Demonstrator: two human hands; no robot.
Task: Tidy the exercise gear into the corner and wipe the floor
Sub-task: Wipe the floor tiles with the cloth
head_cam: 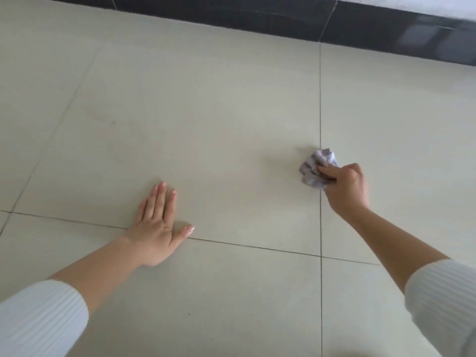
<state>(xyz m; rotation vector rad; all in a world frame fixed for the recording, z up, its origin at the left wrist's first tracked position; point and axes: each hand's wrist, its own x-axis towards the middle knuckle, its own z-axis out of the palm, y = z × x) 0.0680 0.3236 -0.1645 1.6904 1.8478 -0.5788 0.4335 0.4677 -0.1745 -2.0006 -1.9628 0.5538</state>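
A crumpled grey-lilac cloth [315,166] lies bunched on the pale tiled floor [206,112], right on a grout line. My right hand [345,188] grips the cloth from its near side, fingers curled round it, and holds it down against the tile. My left hand [159,225] rests flat on the floor at the lower left, fingers straight and together, thumb spread along a grout line. No exercise gear is in view.
A dark skirting strip [257,16] runs along the far edge of the floor, with a white wall above it at the top right. Grout lines cross the large cream tiles. Both forearms wear pushed-up white ribbed sleeves.
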